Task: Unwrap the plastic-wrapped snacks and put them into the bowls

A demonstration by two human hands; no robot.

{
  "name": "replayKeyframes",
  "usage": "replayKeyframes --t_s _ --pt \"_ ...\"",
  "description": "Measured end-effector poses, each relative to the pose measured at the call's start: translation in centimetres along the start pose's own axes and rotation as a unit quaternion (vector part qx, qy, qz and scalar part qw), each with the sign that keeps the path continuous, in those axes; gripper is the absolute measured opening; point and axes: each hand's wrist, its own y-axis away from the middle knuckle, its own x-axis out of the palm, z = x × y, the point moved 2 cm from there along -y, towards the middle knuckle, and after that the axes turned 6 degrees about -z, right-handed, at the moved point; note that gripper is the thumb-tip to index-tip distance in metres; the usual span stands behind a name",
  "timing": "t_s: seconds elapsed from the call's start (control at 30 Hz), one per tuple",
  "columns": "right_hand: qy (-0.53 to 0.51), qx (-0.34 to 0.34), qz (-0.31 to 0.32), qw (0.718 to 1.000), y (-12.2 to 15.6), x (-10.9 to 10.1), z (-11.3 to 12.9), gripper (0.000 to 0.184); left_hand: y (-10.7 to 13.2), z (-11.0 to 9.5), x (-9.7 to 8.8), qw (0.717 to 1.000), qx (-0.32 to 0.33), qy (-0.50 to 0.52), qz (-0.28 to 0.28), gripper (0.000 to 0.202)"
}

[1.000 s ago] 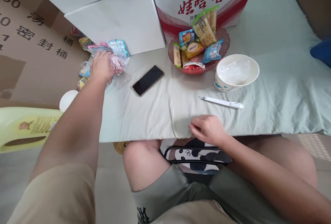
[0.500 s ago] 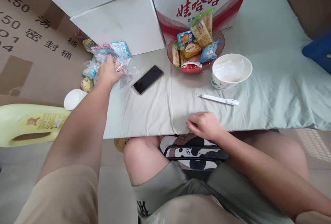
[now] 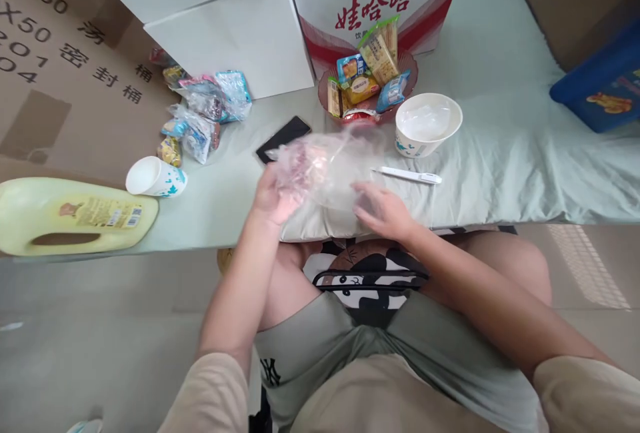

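A clear plastic bag with something pinkish inside is gripped by my left hand above the table's front part. Motion blurs the bag, and its contents cannot be made out. My right hand is just right of the bag with its fingers apart, and I see nothing held in it. Behind the bag, a dark phone lies partly covered from view. Beyond my right hand rests a white pen-like cutter.
Wrapped snacks fill a pink glass bowl before a white carton. Right of it stands a paper tub with plastic inside. At left are wrapped packets, a paper cup and a yellow jug lying down.
My left hand has picked up the plastic bag from the packet pile and brought it right, toward my body. My right hand has opened its fingers beside the bag. The view has shifted slightly.
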Motion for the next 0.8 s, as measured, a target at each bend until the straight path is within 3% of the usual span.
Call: replayKeyframes --t_s 0.1,0.23,0.4,0.6,0.8 --pt "-0.023 -0.025 -0.024 0.999 0.2 -0.3 -0.5 0.066 0.3 4.9 1.9 0.997 -0.033 0.073 0.003 0.047" --pt "-0.052 -0.010 -0.038 0.998 0.1 -0.9 -0.7 0.082 1.1 8.1 3.7 0.993 -0.003 0.122 -0.003 0.068" --pt "-0.150 0.045 -0.099 0.983 -0.9 -1.0 -0.5 0.089 2.1 8.7 5.0 0.996 0.036 0.084 0.018 0.075" --pt "-0.091 0.038 -0.186 0.978 -1.3 -1.3 0.3 0.048 2.6 8.8 4.9 0.994 0.091 -0.038 -0.051 0.045" --pt "0.030 -0.066 -0.110 0.991 -0.9 0.2 1.3 0.050 2.9 9.8 5.3 0.989 0.112 -0.002 -0.099 0.037"
